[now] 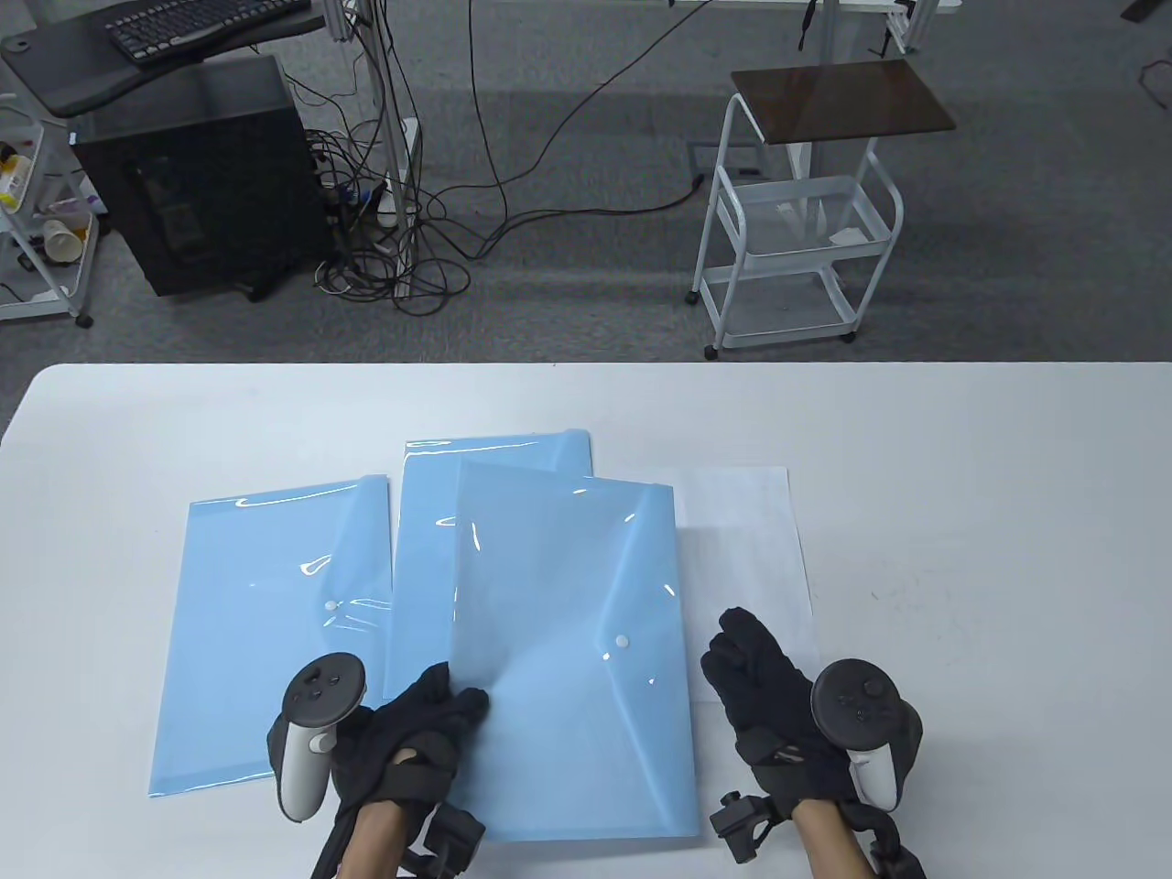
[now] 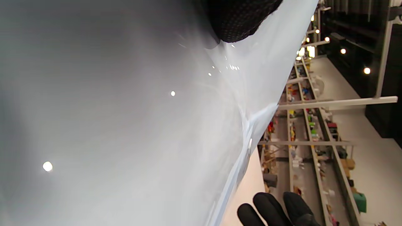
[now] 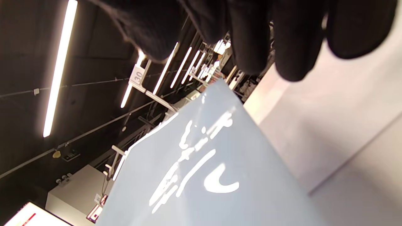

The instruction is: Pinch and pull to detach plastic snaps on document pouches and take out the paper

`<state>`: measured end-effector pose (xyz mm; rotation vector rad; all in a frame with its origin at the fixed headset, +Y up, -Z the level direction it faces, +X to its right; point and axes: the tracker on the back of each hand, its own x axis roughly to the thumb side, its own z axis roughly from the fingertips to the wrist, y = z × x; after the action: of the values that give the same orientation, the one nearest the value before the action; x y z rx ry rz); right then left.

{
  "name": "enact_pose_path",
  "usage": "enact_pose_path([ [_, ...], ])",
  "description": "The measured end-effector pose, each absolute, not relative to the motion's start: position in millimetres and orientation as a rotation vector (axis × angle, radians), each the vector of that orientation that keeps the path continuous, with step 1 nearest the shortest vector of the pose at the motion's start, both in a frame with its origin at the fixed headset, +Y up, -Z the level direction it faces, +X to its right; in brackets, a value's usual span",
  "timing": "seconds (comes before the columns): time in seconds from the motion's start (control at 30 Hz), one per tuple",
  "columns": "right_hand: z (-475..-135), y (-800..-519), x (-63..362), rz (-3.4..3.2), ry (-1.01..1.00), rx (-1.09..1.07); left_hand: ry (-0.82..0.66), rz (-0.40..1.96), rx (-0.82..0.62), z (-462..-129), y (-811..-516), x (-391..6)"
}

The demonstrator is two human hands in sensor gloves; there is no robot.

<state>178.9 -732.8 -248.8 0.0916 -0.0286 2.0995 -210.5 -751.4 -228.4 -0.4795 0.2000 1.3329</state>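
The left hand (image 1: 417, 732) pinches the near-left edge of the top pouch (image 1: 577, 641). The right hand (image 1: 765, 696), fingers relaxed and holding nothing, hovers just right of that pouch, over paper (image 1: 751, 549).

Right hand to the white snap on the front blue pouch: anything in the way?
Nothing visible. The right hand rests open on the white paper sheet, beside the front translucent blue plastic pouch; its white snap lies exposed on top.

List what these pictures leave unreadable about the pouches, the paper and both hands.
- Middle pouch: its snap is covered by the front pouch in the table view.
- Paper sheet: its left part lies under the front pouch.
- Left hand: fingertips hidden under that pouch's edge; the left wrist view is blurred.
- Right hand: table contact unclear; the right wrist view shows only blurred fingers.
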Motion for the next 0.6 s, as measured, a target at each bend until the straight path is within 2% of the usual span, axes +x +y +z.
enact_pose_path([
  [0.23,-247,-735,176,2.151,-0.024,0.11,0.236,1.359,-0.54,-227,-772,-210],
  [0.6,-246,-736,175,2.177,0.0,0.106,0.287,1.32,-0.573,-225,-784,-207],
])
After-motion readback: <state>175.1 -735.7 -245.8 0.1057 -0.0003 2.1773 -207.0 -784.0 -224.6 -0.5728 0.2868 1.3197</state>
